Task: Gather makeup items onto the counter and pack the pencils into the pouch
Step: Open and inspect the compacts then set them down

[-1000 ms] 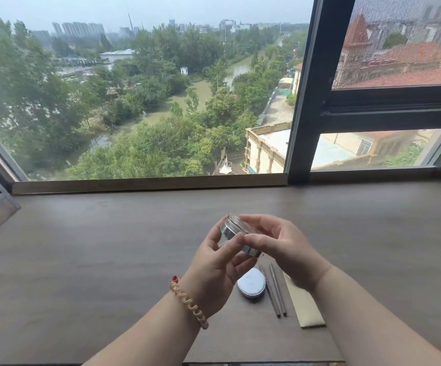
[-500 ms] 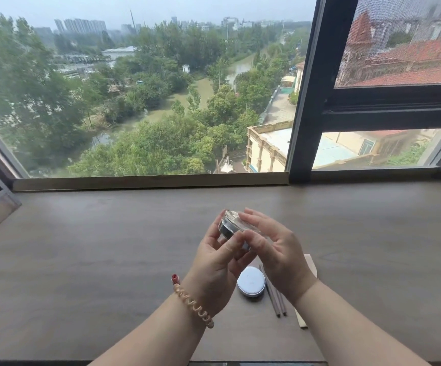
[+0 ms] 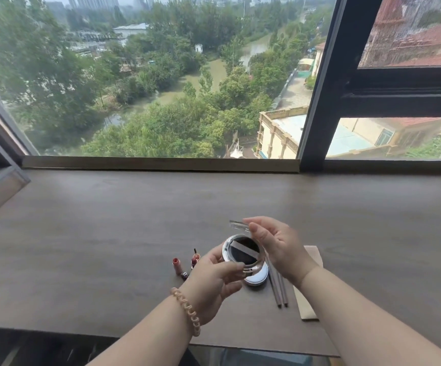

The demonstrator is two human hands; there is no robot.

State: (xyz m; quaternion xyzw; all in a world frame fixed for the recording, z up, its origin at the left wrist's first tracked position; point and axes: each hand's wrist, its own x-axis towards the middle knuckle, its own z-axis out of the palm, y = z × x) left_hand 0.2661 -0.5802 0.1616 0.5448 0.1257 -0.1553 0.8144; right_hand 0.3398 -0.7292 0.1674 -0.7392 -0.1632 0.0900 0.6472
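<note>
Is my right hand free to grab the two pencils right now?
Probably not yet: the right hand holds the compact's lid. The pencils lie uncovered just beneath its wrist.

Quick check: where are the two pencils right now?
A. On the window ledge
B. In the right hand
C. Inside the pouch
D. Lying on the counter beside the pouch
D: the pencils lie side by side on the counter, left of the tan pouch, partly hidden under the right hand.
</note>
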